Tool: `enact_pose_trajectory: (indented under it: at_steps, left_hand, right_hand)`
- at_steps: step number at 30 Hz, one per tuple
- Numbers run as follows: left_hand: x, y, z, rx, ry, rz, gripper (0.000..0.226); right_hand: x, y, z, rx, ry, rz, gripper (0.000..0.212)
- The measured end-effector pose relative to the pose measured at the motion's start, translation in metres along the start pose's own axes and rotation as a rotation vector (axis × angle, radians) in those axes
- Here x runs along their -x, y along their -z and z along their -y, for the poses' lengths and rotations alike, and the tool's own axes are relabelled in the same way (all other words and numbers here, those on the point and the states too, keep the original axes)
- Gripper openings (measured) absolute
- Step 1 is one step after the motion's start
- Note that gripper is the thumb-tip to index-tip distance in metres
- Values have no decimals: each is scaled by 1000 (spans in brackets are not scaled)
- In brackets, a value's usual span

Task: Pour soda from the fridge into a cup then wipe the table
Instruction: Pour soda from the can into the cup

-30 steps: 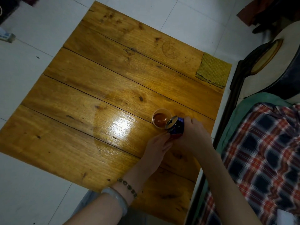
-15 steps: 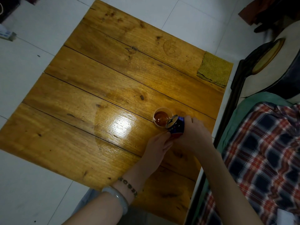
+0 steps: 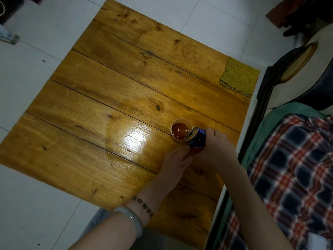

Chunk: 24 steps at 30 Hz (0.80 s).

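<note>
The right hand (image 3: pixel 217 150) grips a blue metal can (image 3: pixel 196 140), tilted over the round cup (image 3: pixel 181 129) of brown soda; the left hand (image 3: pixel 175 164) steadies the can's base beside the cup on the glossy plank table (image 3: pixel 108 98).

Count on the surface (image 3: pixel 93 145): one cup (image 3: pixel 180 131), one soda can (image 3: pixel 196 139), one yellow cloth (image 3: pixel 238 77). Two hands present: left hand (image 3: pixel 175 164), right hand (image 3: pixel 217 148). Two bracelets, both on the left wrist.
</note>
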State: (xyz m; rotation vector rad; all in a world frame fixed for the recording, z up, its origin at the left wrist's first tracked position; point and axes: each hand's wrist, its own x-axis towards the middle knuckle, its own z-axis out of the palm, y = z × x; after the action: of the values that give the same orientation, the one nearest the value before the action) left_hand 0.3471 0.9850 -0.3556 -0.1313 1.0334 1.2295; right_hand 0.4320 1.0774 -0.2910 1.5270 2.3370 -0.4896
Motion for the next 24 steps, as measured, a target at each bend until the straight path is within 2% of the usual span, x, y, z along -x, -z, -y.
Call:
enact_pose_trajectory:
  at_steps: [6, 14, 19, 24]
  left_hand:
    - [1, 1, -1, 1, 5, 30, 24]
    - [0, 1, 0, 2, -5, 26, 33]
    - [1, 1, 0, 14, -5, 44, 23]
    - [0, 1, 2, 22, -2, 54, 23]
  right_hand:
    - [0, 2, 1, 7, 4, -3, 66]
    - [1, 1, -1, 17, 21, -22, 66]
    - [0, 0, -1, 25, 24, -22, 69]
    - [0, 0, -2, 17, 26, -23, 71]
